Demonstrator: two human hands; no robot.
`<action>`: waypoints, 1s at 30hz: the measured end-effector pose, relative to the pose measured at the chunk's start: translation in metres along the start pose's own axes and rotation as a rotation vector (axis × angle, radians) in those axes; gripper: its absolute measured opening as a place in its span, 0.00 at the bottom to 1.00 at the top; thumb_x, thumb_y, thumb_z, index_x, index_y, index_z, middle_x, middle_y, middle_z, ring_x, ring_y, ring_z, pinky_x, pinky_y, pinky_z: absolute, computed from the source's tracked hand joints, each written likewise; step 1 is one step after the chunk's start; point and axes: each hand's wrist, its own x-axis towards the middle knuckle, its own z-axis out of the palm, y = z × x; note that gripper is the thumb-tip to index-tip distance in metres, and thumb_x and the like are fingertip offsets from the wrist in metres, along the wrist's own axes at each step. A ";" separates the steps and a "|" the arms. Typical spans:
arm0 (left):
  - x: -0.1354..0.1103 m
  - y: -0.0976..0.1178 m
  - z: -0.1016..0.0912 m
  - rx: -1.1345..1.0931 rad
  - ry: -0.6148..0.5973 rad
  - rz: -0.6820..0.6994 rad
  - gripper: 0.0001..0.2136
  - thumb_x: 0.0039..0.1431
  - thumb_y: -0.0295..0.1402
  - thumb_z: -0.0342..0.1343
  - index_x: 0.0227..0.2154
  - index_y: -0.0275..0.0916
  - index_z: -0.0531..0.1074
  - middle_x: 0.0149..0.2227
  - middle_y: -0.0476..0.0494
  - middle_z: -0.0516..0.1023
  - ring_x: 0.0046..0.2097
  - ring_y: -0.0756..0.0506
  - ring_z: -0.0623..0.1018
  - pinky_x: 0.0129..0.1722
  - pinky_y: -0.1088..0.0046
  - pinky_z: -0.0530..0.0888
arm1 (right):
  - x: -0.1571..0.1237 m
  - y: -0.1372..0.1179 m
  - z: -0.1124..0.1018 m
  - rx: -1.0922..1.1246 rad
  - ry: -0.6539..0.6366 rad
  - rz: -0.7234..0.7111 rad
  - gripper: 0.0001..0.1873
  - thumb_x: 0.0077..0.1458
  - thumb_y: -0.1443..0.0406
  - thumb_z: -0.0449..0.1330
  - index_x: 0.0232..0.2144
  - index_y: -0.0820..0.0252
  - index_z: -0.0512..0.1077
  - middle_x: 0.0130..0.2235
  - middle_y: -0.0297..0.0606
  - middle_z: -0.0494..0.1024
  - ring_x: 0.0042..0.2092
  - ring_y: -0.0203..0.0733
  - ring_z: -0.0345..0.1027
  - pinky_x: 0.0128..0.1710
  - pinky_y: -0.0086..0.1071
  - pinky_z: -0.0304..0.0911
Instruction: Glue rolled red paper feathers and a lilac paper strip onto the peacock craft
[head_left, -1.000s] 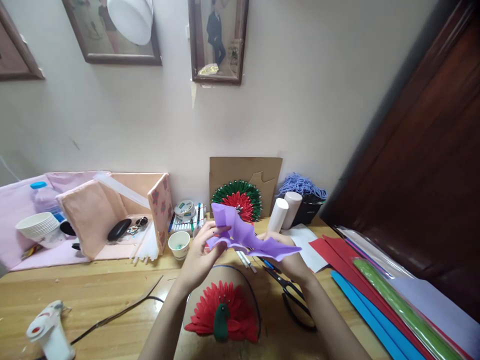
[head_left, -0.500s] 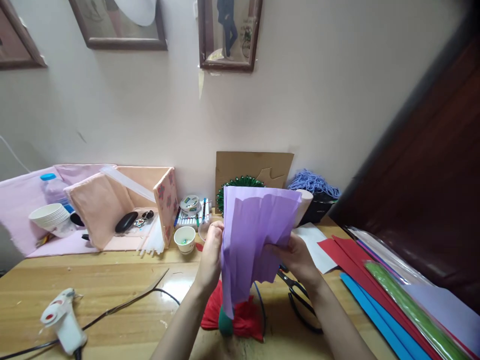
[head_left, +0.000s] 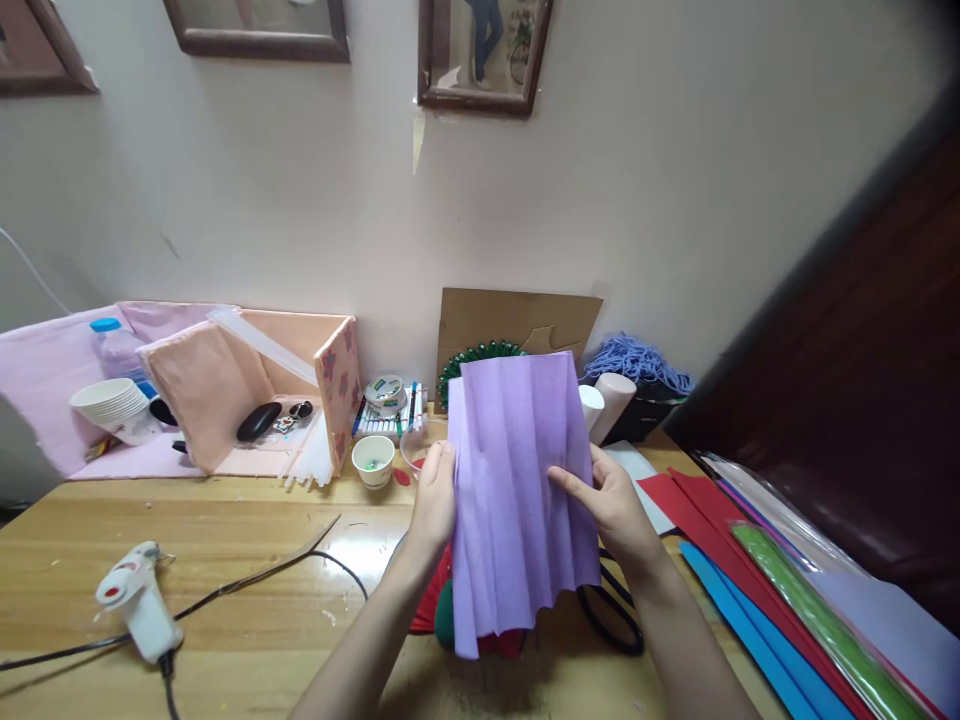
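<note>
L forearm [head_left: 367, 625] & R forearm [head_left: 667, 610], both bare, reach fwd, angled inward. L hand [head_left: 433, 500] upright, thumb up top, gripping, other fingers mostly hidden. R hand [head_left: 611, 505] at approx. same ht., gripping too, thumb pointing L. Hands apart.

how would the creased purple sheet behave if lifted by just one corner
The creased purple sheet would probably sag, since its lower edge hangs wavy and uneven. It is likely light, looking thin. It might fold along its lengthwise creases.

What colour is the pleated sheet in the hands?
The pleated sheet is light purple, showing best in the current head view.
</note>
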 end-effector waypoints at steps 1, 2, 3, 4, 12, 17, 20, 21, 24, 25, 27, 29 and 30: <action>-0.001 -0.001 0.003 -0.003 0.020 -0.028 0.13 0.60 0.43 0.43 0.29 0.39 0.65 0.33 0.46 0.70 0.41 0.46 0.70 0.43 0.72 0.67 | 0.000 0.000 0.002 -0.001 -0.011 0.009 0.23 0.44 0.57 0.66 0.43 0.58 0.70 0.44 0.41 0.77 0.46 0.50 0.71 0.43 0.38 0.67; -0.001 -0.003 0.005 -0.009 0.018 -0.043 0.14 0.60 0.44 0.43 0.30 0.39 0.65 0.34 0.45 0.71 0.42 0.45 0.70 0.43 0.71 0.67 | 0.000 0.001 0.004 -0.001 -0.018 0.015 0.23 0.44 0.57 0.66 0.43 0.58 0.70 0.45 0.41 0.77 0.46 0.50 0.70 0.44 0.38 0.67; -0.002 -0.004 0.007 -0.021 0.000 -0.048 0.14 0.59 0.45 0.44 0.32 0.38 0.66 0.35 0.44 0.72 0.43 0.45 0.71 0.44 0.70 0.67 | 0.001 0.002 0.005 0.000 -0.022 0.019 0.23 0.45 0.57 0.65 0.43 0.58 0.70 0.46 0.41 0.77 0.47 0.50 0.70 0.44 0.37 0.66; -0.002 -0.005 0.007 -0.037 -0.026 -0.047 0.15 0.58 0.45 0.46 0.34 0.38 0.66 0.37 0.44 0.72 0.44 0.44 0.71 0.44 0.70 0.67 | 0.001 0.002 0.006 0.002 -0.021 0.023 0.22 0.45 0.57 0.65 0.43 0.58 0.69 0.46 0.41 0.77 0.47 0.49 0.70 0.45 0.37 0.66; 0.003 -0.008 -0.001 -0.015 -0.020 0.047 0.12 0.60 0.40 0.45 0.40 0.38 0.63 0.40 0.43 0.71 0.45 0.46 0.71 0.45 0.71 0.66 | 0.005 0.004 0.003 0.025 0.026 0.030 0.22 0.45 0.56 0.65 0.42 0.59 0.69 0.46 0.42 0.76 0.48 0.50 0.69 0.43 0.36 0.66; 0.007 -0.011 -0.002 0.091 0.039 0.232 0.16 0.62 0.33 0.42 0.52 0.41 0.56 0.48 0.41 0.67 0.49 0.47 0.69 0.52 0.67 0.62 | 0.004 0.003 0.001 0.056 0.044 0.041 0.21 0.44 0.57 0.66 0.41 0.58 0.70 0.45 0.41 0.77 0.47 0.48 0.70 0.43 0.35 0.66; 0.006 -0.014 0.001 0.086 0.054 0.273 0.14 0.62 0.30 0.41 0.50 0.41 0.56 0.53 0.40 0.61 0.53 0.47 0.65 0.54 0.66 0.60 | 0.002 0.003 0.003 0.070 0.023 0.043 0.21 0.45 0.58 0.66 0.41 0.58 0.70 0.44 0.40 0.77 0.47 0.48 0.70 0.43 0.35 0.66; 0.005 -0.015 0.002 0.079 0.054 0.261 0.13 0.62 0.31 0.41 0.49 0.41 0.55 0.52 0.40 0.60 0.53 0.47 0.65 0.54 0.66 0.60 | 0.002 0.003 0.004 0.068 0.014 0.043 0.20 0.45 0.58 0.65 0.41 0.57 0.70 0.45 0.40 0.77 0.47 0.48 0.70 0.43 0.35 0.66; 0.002 -0.017 0.006 0.075 0.016 0.181 0.12 0.61 0.35 0.43 0.46 0.41 0.52 0.50 0.39 0.60 0.51 0.46 0.67 0.52 0.65 0.63 | 0.001 0.004 0.006 0.050 -0.003 0.045 0.20 0.46 0.58 0.65 0.42 0.57 0.70 0.44 0.40 0.77 0.47 0.48 0.70 0.43 0.35 0.66; 0.001 -0.018 0.006 0.071 -0.001 0.158 0.13 0.60 0.35 0.46 0.45 0.41 0.51 0.50 0.39 0.60 0.51 0.46 0.67 0.51 0.65 0.64 | 0.001 0.004 0.007 0.045 -0.006 0.046 0.20 0.46 0.58 0.65 0.42 0.58 0.70 0.44 0.40 0.77 0.46 0.48 0.70 0.43 0.35 0.65; 0.000 -0.017 0.007 0.064 -0.003 0.153 0.15 0.58 0.35 0.49 0.45 0.41 0.50 0.51 0.39 0.59 0.49 0.46 0.68 0.50 0.65 0.65 | 0.002 0.004 0.007 0.049 -0.007 0.045 0.21 0.46 0.58 0.65 0.42 0.58 0.70 0.45 0.40 0.77 0.47 0.48 0.70 0.44 0.35 0.65; 0.000 -0.016 0.006 0.069 0.050 0.190 0.15 0.58 0.35 0.49 0.46 0.42 0.51 0.51 0.39 0.59 0.50 0.46 0.68 0.51 0.66 0.65 | 0.003 0.005 0.006 0.065 0.004 0.046 0.21 0.46 0.58 0.65 0.43 0.58 0.69 0.47 0.40 0.76 0.48 0.48 0.69 0.45 0.35 0.65; 0.000 -0.015 0.004 0.071 0.081 0.212 0.15 0.59 0.35 0.48 0.47 0.42 0.52 0.51 0.39 0.60 0.49 0.46 0.68 0.51 0.66 0.65 | 0.003 0.006 0.005 0.075 0.014 0.048 0.22 0.46 0.58 0.65 0.43 0.58 0.69 0.47 0.41 0.76 0.49 0.48 0.69 0.45 0.35 0.65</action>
